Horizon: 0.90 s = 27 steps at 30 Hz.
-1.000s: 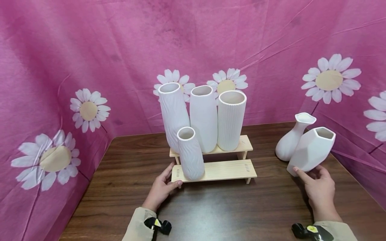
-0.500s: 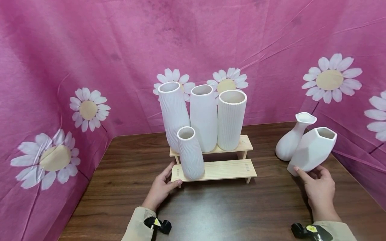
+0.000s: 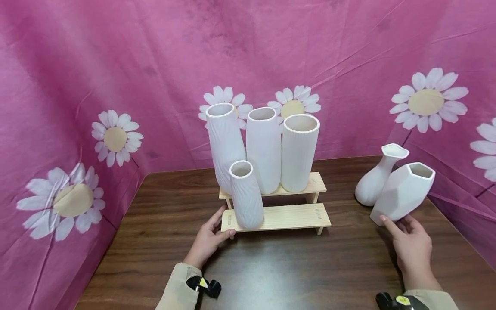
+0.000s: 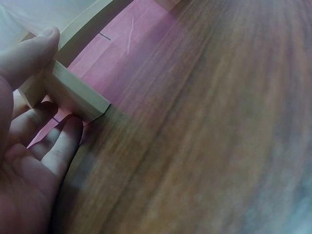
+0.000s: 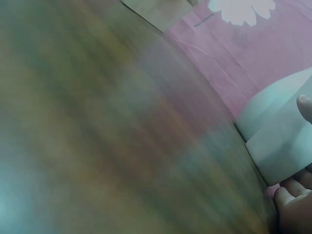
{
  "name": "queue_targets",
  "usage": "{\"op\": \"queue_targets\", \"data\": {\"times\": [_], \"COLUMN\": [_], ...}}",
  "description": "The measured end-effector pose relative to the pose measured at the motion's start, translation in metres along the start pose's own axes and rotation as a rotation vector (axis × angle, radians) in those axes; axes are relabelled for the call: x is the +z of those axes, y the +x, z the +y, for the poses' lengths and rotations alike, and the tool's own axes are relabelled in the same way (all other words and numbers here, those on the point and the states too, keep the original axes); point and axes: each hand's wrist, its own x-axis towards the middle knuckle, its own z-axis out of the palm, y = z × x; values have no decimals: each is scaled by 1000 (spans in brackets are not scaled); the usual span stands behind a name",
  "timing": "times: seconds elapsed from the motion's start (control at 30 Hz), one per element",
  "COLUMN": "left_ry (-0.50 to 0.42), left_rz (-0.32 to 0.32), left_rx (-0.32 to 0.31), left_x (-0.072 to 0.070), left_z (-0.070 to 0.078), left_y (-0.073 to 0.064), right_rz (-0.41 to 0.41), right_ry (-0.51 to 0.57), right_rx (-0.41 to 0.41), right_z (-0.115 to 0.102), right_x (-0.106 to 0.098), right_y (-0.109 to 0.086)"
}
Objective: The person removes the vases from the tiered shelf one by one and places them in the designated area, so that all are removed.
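Note:
My left hand (image 3: 207, 242) grips the left end of a two-step wooden stand (image 3: 296, 217), thumb at the front edge of the lower step. In the left wrist view the fingers (image 4: 61, 146) curl by the stand's leg (image 4: 75, 92). A small rippled white vase (image 3: 247, 198) stands on that lower step, toward the left. At the right, my right hand (image 3: 414, 252) holds the base of a faceted white vase (image 3: 403, 193), which leans right. Its thumb lies on the near face, the other fingers partly hidden behind. Just behind stands a narrow-necked white vase (image 3: 372, 185).
On the upper step stand three tall white vases: a rippled one (image 3: 226, 146), a smooth one (image 3: 264, 150) and a ribbed one (image 3: 300, 155). A pink cloth (image 3: 166, 64) with printed daisies surrounds the brown wooden table (image 3: 162, 215) at the back and sides.
The head view has shifted very slightly. Both hands keep their places on the stand and the faceted vase.

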Motion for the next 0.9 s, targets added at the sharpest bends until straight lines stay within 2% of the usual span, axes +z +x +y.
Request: {"op": "queue_targets", "data": {"times": [0.07,0.13,0.3,0.43,0.57,0.8,0.9], "left_ry": [3,1,-10,2,0,-21,-28], "left_rz": [-2,-2,-3,-1,0,-5,-5], "left_rx": [6,5,3,6,16,52,51], "left_x": [1,1,1,1,1,1,1], "left_z": [0,0,2,2,1,-2,-2], "left_y": [1,1,2,1,1,2,1], "right_rz": [-29,-68,-118,-126,-179,-204,-246], "right_ry": [9,64,255,318,384,391,404], "right_rx": [4,11,16,-4,-35,-104,-143], "right_z": [1,2,4,7,10,7,3], "right_x": [-3,-7,-13,-17,-18,-12,-7], "right_y": [-3,-7,-15,-24,-35,-53,-60]}}
